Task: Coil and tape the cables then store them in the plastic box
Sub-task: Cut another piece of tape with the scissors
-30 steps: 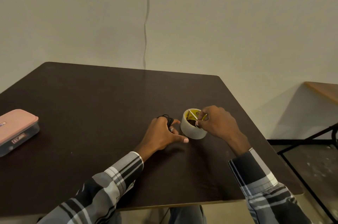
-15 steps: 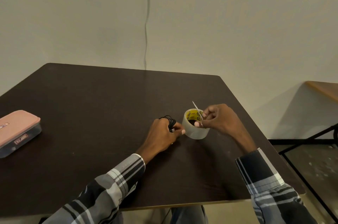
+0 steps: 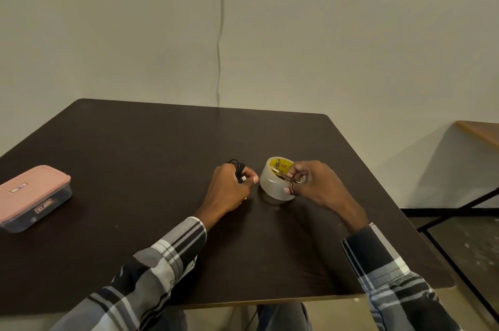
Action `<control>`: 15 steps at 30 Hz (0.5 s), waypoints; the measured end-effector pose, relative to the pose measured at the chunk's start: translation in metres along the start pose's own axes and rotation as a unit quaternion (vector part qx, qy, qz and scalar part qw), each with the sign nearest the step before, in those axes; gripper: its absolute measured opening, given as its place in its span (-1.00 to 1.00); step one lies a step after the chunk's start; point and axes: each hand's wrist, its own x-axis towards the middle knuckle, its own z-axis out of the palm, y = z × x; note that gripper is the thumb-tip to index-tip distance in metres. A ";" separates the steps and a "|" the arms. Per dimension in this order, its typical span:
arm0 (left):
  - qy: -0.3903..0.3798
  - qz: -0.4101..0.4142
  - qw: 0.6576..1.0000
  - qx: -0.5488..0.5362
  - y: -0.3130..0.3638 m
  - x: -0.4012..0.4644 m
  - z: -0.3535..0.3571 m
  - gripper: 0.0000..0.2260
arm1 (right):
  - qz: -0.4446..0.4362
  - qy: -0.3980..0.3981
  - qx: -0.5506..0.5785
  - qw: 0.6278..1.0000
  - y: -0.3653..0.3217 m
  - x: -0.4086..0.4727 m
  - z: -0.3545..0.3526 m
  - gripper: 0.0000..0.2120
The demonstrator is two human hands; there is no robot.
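Observation:
A roll of clear tape [image 3: 274, 185] with a yellow core stands on the dark table [image 3: 135, 155], tilted on its edge. My right hand [image 3: 310, 185] pinches the roll's near side, fingers curled over its rim. Just left of the roll, my left hand [image 3: 229, 190] grips a coiled black cable [image 3: 239, 167]; its thumb tip almost touches the roll. Most of the coil is hidden inside that fist. The plastic box [image 3: 33, 197], clear with a pink lid shut on it, lies at the table's left edge.
A thin cable [image 3: 220, 33] hangs down the wall behind the table. A second table [image 3: 480, 131] with black legs stands to the right. The dark table's right and near edges are close to my arms.
My right hand has shifted from the raised tape end down onto the roll's near rim. The roll tilted a little. My left hand stays beside it with the coil.

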 end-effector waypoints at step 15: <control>0.045 0.045 0.993 0.103 0.019 0.014 -0.062 -0.94 | -0.066 -0.027 0.322 0.944 -0.030 0.002 0.006 -0.88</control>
